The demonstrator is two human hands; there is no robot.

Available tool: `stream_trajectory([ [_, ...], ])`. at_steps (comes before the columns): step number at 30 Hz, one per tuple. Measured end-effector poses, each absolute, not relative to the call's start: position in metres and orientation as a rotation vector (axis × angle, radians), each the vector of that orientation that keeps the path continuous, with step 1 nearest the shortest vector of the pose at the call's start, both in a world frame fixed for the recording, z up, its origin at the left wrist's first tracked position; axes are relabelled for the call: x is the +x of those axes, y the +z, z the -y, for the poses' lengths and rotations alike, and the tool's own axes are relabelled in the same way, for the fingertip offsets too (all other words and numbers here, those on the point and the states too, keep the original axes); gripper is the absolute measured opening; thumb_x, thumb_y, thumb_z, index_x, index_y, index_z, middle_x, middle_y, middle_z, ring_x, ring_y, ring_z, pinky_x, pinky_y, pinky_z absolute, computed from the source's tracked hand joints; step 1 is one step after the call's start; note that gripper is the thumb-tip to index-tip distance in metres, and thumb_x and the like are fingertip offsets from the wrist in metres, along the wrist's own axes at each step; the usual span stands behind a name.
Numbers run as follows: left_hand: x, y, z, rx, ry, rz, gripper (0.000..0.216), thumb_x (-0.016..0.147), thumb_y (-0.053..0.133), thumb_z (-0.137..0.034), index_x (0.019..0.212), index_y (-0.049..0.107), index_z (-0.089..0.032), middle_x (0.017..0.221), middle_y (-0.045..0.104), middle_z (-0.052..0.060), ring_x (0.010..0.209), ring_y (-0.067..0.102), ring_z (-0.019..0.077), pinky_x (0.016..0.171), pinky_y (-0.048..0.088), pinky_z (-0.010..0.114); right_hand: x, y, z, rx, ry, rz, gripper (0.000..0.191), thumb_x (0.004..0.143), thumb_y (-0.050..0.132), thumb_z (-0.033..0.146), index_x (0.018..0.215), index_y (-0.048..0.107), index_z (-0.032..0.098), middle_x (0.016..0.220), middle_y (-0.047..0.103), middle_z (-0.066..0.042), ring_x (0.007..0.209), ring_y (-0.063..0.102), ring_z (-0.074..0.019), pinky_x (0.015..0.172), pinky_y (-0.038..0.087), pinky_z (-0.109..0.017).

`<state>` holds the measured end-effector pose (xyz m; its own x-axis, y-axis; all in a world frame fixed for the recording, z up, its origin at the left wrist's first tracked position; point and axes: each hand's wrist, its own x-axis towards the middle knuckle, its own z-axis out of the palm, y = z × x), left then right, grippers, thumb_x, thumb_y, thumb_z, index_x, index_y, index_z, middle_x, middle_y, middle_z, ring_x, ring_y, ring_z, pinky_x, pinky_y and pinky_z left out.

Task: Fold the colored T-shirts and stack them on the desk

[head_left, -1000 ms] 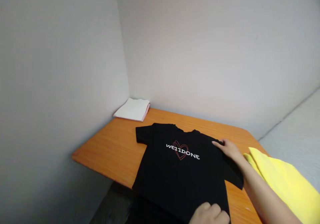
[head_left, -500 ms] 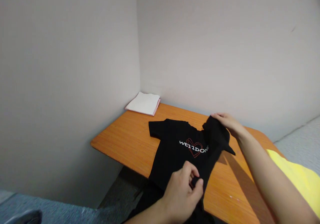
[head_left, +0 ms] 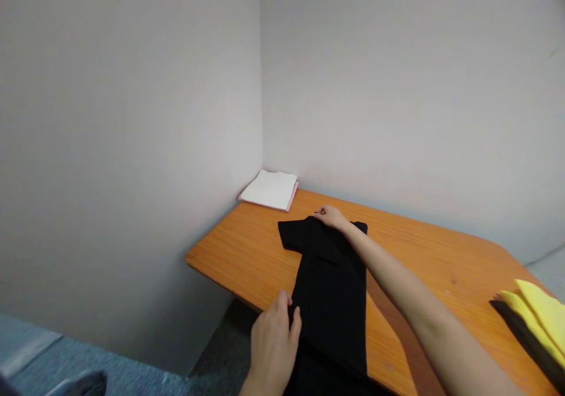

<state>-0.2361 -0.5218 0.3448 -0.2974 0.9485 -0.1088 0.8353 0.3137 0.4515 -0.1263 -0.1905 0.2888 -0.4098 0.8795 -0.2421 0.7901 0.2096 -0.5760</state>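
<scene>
A black T-shirt (head_left: pixel 333 284) lies on the orange wooden table (head_left: pixel 424 255), folded in half lengthwise so its print is hidden. One sleeve sticks out to the left. My right hand (head_left: pixel 330 216) rests at the far end of the shirt by the collar, fingers pinched on the fabric. My left hand (head_left: pixel 276 331) is at the near left edge of the shirt, fingers closed on the hem where it hangs over the table's front edge.
A folded white and pink cloth (head_left: pixel 270 189) sits in the back corner against the grey walls. Yellow fabric (head_left: pixel 541 313) over something black lies at the table's right edge. Blue-grey floor shows at lower left.
Both hands carried the shirt's right half over to the left, laying it flat on the left half. The print is now covered. The view shifted right.
</scene>
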Motion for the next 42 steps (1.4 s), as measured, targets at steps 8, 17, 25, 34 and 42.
stream_trajectory([
  [8, -0.233, 0.34, 0.521, 1.742, 0.498, -2.056, 0.024, 0.092, 0.038, -0.015, 0.107, 0.055, -0.019, 0.102, 0.061, 0.008, 0.095, 0.061, 0.0227, 0.085, 0.048, 0.036, -0.056, 0.29, 0.197, -1.558, 1.188, 2.424, 0.024, 0.075, 0.069, 0.038, 0.072, 0.058, 0.017, 0.079, 0.064, -0.007, 0.081, 0.06, -0.024, 0.075, 0.045, -0.033],
  [17, -0.223, 0.335, 0.524, 1.75, 0.511, -1.985, 0.02, 0.089, 0.043, -0.015, 0.105, 0.055, -0.02, 0.097, 0.062, 0.008, 0.092, 0.062, 0.0224, 0.082, 0.049, 0.034, -0.101, 0.326, 0.201, -1.186, 1.856, 2.121, 0.037, 0.083, 0.056, 0.054, 0.094, 0.053, 0.019, 0.083, 0.067, -0.007, 0.062, 0.063, -0.0153, 0.051, 0.047, -0.022],
  [25, -0.276, 0.348, 0.502, 1.705, 0.611, -2.226, 0.024, 0.099, 0.035, -0.033, 0.098, 0.055, -0.02, 0.096, 0.063, 0.008, 0.092, 0.061, 0.0226, 0.083, 0.046, 0.035, -0.139, 0.323, 0.234, -1.004, 1.617, 1.983, 0.026, 0.093, 0.047, 0.044, 0.099, 0.049, 0.019, 0.098, 0.069, -0.01, 0.084, 0.067, -0.0171, 0.075, 0.053, -0.029],
  [34, -0.329, 0.326, 0.339, 1.788, 0.254, -2.278, 0.035, 0.097, 0.041, -0.038, 0.103, 0.062, -0.01, 0.106, 0.064, 0.019, 0.108, 0.059, 0.0311, 0.095, 0.041, 0.04, -0.083, 0.283, 0.294, -1.231, 0.775, 2.321, 0.035, 0.089, 0.054, 0.034, 0.116, 0.059, 0.012, 0.121, 0.058, -0.017, 0.115, 0.052, -0.0297, 0.1, 0.04, -0.046],
  [42, -0.334, 0.296, 0.284, 1.597, 0.222, -2.105, 0.025, 0.075, 0.073, -0.035, 0.085, 0.065, -0.014, 0.103, 0.068, 0.017, 0.108, 0.059, 0.0349, 0.091, 0.046, 0.04, -0.097, 0.27, 0.36, -1.25, 0.424, 2.601, 0.072, 0.097, 0.038, 0.056, 0.143, 0.039, 0.0, 0.149, 0.03, -0.023, 0.139, 0.027, -0.0337, 0.112, 0.03, -0.049],
])
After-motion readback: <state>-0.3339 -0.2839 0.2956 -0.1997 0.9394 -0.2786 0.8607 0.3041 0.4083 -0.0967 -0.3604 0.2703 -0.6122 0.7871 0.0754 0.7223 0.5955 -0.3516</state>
